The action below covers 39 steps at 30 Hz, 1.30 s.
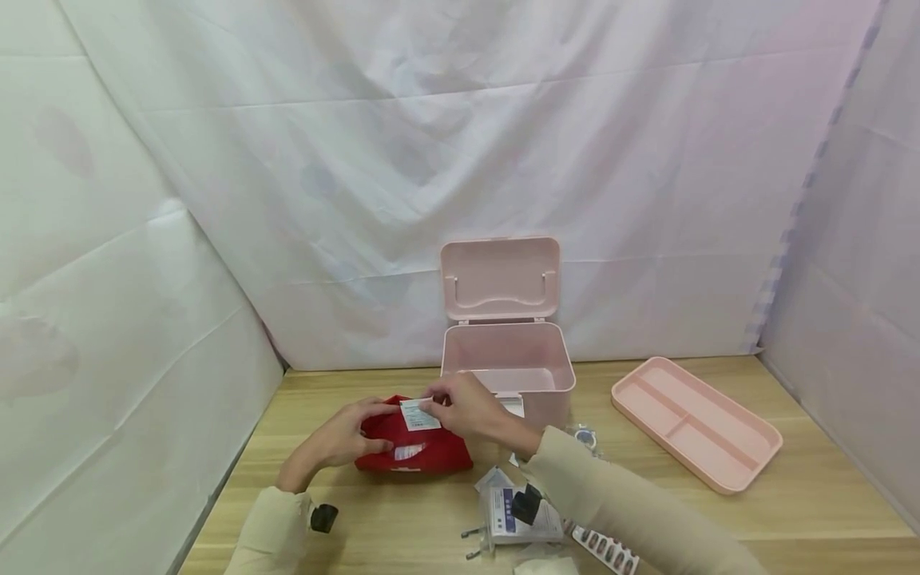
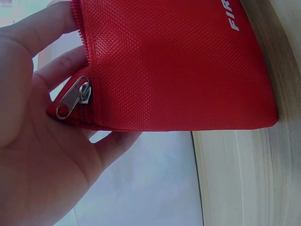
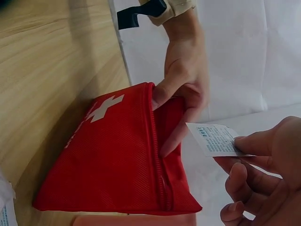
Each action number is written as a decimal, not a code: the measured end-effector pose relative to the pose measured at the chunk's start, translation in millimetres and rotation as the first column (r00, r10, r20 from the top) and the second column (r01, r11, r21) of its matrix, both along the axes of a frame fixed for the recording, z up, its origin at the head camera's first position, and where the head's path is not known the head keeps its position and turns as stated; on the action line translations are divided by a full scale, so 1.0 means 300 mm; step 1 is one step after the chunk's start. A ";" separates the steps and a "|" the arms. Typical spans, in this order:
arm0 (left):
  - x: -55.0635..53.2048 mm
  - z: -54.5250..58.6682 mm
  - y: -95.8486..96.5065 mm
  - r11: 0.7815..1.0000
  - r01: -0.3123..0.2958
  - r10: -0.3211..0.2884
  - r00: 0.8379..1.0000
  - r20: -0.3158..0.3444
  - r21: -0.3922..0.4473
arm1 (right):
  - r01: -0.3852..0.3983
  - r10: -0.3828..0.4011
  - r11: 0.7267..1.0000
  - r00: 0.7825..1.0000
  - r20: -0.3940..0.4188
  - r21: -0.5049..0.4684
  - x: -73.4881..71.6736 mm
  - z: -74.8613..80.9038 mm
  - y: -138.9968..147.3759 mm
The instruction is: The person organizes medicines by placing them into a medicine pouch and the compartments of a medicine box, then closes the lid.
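Note:
A red zippered first-aid pouch [image 1: 449, 457] with a white cross on its front stands on the table, its top unzipped. My left hand [image 1: 350, 435] grips the pouch at the open mouth, with thumb and fingers at the two edges. In the left wrist view, the metal zipper pull [image 2: 73, 98] hangs by the palm. Between thumb and fingers, my right hand [image 1: 467, 406] pinches a small white printed packet [image 3: 216, 140] just over the opening. Something white with print [image 1: 408, 452] shows inside the pouch mouth.
Behind the pouch stands a pink box [image 1: 549, 407] with its lid [image 1: 501, 279] raised. A pink divided tray [image 1: 697, 423] lies at the right. Near the right forearm are a clear-wrapped white-and-blue package [image 1: 503, 511], a blister strip [image 1: 607, 551] and a wrapped round item [image 1: 585, 437].

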<state>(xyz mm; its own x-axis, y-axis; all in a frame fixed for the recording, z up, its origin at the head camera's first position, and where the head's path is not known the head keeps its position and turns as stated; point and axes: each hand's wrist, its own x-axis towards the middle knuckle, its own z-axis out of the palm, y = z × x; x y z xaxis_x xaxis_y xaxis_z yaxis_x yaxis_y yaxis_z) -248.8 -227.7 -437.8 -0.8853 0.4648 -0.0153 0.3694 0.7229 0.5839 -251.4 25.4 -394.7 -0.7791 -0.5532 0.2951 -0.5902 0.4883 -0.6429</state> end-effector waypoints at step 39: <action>-0.002 -0.001 0.001 1.000 0.022 -0.022 1.000 0.003 0.020 | 0.078 -0.002 0.912 0.982 -0.188 0.402 0.033 -0.068 -0.088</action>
